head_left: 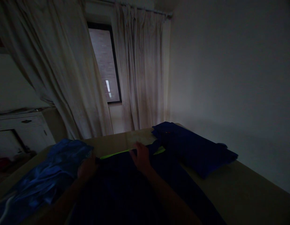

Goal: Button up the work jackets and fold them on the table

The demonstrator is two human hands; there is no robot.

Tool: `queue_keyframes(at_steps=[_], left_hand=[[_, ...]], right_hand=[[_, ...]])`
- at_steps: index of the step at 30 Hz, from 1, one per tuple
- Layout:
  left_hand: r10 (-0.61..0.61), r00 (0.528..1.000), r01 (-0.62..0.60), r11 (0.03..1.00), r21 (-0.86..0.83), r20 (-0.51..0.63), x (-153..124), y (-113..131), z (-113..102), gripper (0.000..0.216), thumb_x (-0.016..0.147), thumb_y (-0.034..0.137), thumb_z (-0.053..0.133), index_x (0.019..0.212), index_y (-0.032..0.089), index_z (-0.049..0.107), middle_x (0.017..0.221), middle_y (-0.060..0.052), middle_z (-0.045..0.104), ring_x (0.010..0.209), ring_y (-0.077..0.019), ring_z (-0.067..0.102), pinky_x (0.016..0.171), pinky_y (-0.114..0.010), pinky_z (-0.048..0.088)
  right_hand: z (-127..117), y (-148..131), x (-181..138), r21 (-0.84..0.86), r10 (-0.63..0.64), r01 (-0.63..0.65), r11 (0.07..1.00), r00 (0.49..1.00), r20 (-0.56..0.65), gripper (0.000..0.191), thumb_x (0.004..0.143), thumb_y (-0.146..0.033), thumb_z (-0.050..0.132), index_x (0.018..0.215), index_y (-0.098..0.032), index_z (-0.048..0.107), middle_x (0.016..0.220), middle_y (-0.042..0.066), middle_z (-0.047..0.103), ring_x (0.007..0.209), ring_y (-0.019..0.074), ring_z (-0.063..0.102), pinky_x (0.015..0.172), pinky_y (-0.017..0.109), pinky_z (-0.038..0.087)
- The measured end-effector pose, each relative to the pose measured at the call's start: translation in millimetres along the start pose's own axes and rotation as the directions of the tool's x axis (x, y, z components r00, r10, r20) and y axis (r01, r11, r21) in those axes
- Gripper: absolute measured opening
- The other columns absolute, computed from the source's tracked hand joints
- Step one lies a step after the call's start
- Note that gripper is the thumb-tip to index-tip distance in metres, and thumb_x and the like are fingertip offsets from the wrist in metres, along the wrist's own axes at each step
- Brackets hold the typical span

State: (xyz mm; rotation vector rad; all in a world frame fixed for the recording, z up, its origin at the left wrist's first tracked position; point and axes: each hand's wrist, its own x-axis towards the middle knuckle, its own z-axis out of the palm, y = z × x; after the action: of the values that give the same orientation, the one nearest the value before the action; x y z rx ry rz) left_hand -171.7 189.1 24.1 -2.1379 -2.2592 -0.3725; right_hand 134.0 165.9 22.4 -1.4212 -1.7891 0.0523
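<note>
A dark blue garment (126,187) with a bright yellow-green band (116,152) along its far edge lies spread on the table (241,184) in front of me. My right hand (141,156) rests flat on it near the band, fingers stretched out. My left hand (87,168) sits at the garment's left edge, next to a heap of lighter blue cloth (53,168); its fingers are lost in the dark.
A folded dark blue pile (194,147) lies at the table's far right. Pale curtains (142,68) frame a dark window (104,62) behind the table. A white cabinet (20,131) stands at the left, and a plain wall (229,78) runs along the right.
</note>
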Motion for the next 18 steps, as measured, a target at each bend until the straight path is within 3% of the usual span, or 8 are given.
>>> queue_keyframes(at_steps=[3, 4, 6, 9, 11, 15, 16, 18], left_hand=[[0.117, 0.987, -0.104, 0.988, 0.118, -0.108, -21, 50, 9, 0.051, 0.094, 0.017, 0.037, 0.142, 0.011, 0.053, 0.15, -0.02, 0.054, 0.141, -0.0349, 0.048, 0.115, -0.054, 0.034], [0.173, 0.982, -0.164, 0.98, 0.115, -0.08, -29, 72, 13, 0.049, 0.096, 0.019, 0.038, 0.141, 0.012, 0.055, 0.149, -0.019, 0.056, 0.139, -0.0334, 0.05, 0.116, -0.052, 0.035], [0.277, 0.961, -0.277, 0.961, 0.012, -0.02, -46, 115, 23, 0.048, 0.101, 0.03, 0.041, 0.145, 0.017, 0.053, 0.151, -0.015, 0.056, 0.14, -0.0293, 0.05, 0.116, -0.047, 0.037], [0.493, 0.87, -0.487, 0.859, -0.157, -0.002, -66, 163, 40, 0.052, 0.104, 0.04, 0.041, 0.153, 0.025, 0.046, 0.161, -0.009, 0.046, 0.148, -0.026, 0.041, 0.12, -0.047, 0.033], [0.55, 0.835, -0.537, 0.817, -0.209, 0.003, -75, 178, 48, 0.05, 0.104, 0.044, 0.042, 0.15, 0.028, 0.051, 0.16, -0.006, 0.046, 0.15, -0.0265, 0.039, 0.121, -0.049, 0.033], [0.543, 0.839, -0.529, 0.816, -0.232, -0.004, -79, 180, 55, 0.048, 0.103, 0.045, 0.043, 0.146, 0.028, 0.056, 0.159, -0.004, 0.049, 0.149, -0.0278, 0.04, 0.121, -0.05, 0.033], [0.544, 0.839, -0.53, 0.815, -0.234, -0.007, -79, 179, 55, 0.048, 0.103, 0.045, 0.043, 0.146, 0.028, 0.056, 0.159, -0.004, 0.049, 0.149, -0.028, 0.04, 0.121, -0.05, 0.034], [0.546, 0.838, -0.534, 0.813, -0.232, -0.014, -78, 178, 55, 0.048, 0.103, 0.045, 0.043, 0.147, 0.028, 0.055, 0.158, -0.005, 0.049, 0.149, -0.0283, 0.04, 0.121, -0.05, 0.034]], right_hand=[[-35, 32, 31, 0.014, 0.179, -0.179, 0.984, 0.974, -0.138, 0.054, 0.104, -0.051, 0.036, 0.141, -0.015, 0.053, 0.143, 0.018, 0.058, 0.136, 0.0328, 0.048, 0.115, 0.047, 0.033], [-48, 47, 38, 0.017, 0.244, -0.245, 0.969, 0.952, -0.183, 0.056, 0.103, -0.052, 0.036, 0.142, -0.014, 0.052, 0.142, 0.019, 0.058, 0.135, 0.0331, 0.048, 0.115, 0.047, 0.034], [-74, 79, 46, 0.01, 0.379, -0.391, 0.92, 0.885, -0.269, 0.057, 0.101, -0.053, 0.038, 0.139, -0.012, 0.052, 0.142, 0.02, 0.058, 0.134, 0.0327, 0.05, 0.114, 0.045, 0.036], [-105, 122, 40, -0.021, 0.524, -0.557, 0.83, 0.792, -0.312, 0.057, 0.096, -0.053, 0.046, 0.132, -0.011, 0.056, 0.133, 0.023, 0.062, 0.128, 0.0367, 0.056, 0.109, 0.047, 0.041], [-117, 145, 27, -0.038, 0.583, -0.631, 0.775, 0.737, -0.343, 0.06, 0.092, -0.055, 0.052, 0.133, -0.01, 0.056, 0.134, 0.029, 0.06, 0.126, 0.0441, 0.056, 0.104, 0.056, 0.043], [-131, 181, 9, -0.085, 0.653, -0.736, 0.671, 0.641, -0.404, 0.072, 0.081, -0.063, 0.066, 0.134, -0.015, 0.056, 0.138, 0.034, 0.055, 0.127, 0.0553, 0.052, 0.097, 0.071, 0.04], [-134, 189, 10, -0.102, 0.658, -0.747, 0.657, 0.634, -0.405, 0.074, 0.079, -0.066, 0.068, 0.132, -0.016, 0.057, 0.135, 0.034, 0.058, 0.125, 0.056, 0.053, 0.096, 0.073, 0.039], [-143, 206, 17, -0.167, 0.611, -0.687, 0.707, 0.713, -0.345, 0.072, 0.079, -0.068, 0.066, 0.127, -0.016, 0.061, 0.124, 0.034, 0.064, 0.117, 0.0549, 0.059, 0.09, 0.075, 0.041]])
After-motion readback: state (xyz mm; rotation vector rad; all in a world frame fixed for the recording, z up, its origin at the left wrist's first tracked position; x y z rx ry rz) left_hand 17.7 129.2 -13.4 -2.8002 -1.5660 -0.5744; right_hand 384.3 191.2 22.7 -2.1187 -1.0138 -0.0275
